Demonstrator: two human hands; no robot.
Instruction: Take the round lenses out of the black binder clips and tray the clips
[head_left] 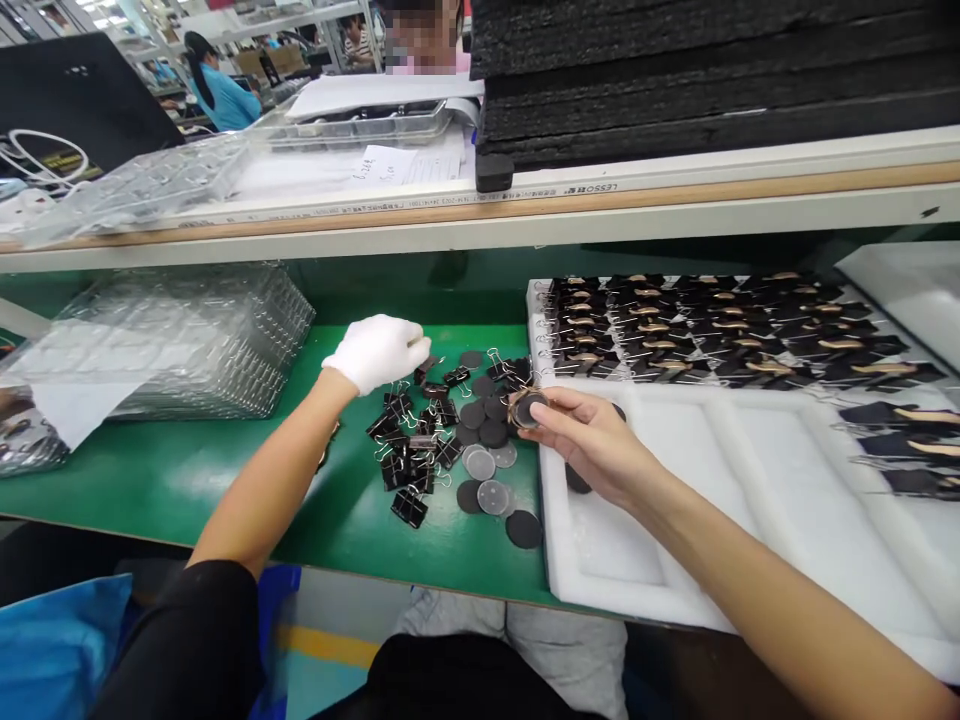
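Observation:
My left hand, in a white glove, is over the back of a pile of black binder clips; its fingers are bent together, and what they hold, if anything, is hidden. Bare, my right hand pinches a small round dark piece with a light brown edge between thumb and fingers. This piece is above the left edge of a white foam tray. Black discs and clear discs lie on the green table between the clips and the tray.
Rows of black clipped pieces fill the back of the foam tray. Stacked clear plastic trays stand at the left. A white shelf edge crosses above the table, bearing black foam sheets and papers. People sit beyond it.

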